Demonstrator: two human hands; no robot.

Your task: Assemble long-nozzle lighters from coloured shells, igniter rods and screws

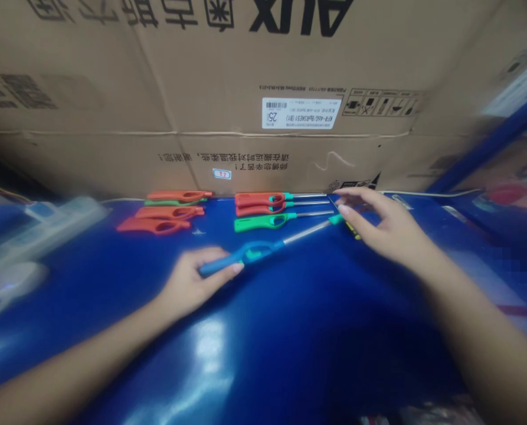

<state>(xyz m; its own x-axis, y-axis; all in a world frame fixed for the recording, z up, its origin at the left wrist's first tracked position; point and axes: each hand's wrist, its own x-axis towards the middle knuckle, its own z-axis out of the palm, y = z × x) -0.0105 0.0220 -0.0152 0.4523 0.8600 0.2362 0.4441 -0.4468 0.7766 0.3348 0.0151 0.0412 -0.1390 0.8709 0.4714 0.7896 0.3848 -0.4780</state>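
My left hand (201,274) is closed round the handle of a blue long-necked lighter (258,251), whose metal tube points up to the right. At the tube's far end is a green tip (336,219), just below the fingers of my right hand (378,221). The right thumb and fingers are bent close together around a thin dark piece; blur hides what exactly they hold. Beneath that hand lies something yellow and black (352,229). Behind the blue lighter, two red lighters (258,198) and a green lighter (263,222) lie side by side with their tubes pointing right.
Several orange handle shells (161,224) and a green one lie at the back left. A large cardboard box (210,77) stands behind the blue table (263,354). A white power strip (55,230) is on the left, and a blue bar (488,144) slants at the right.
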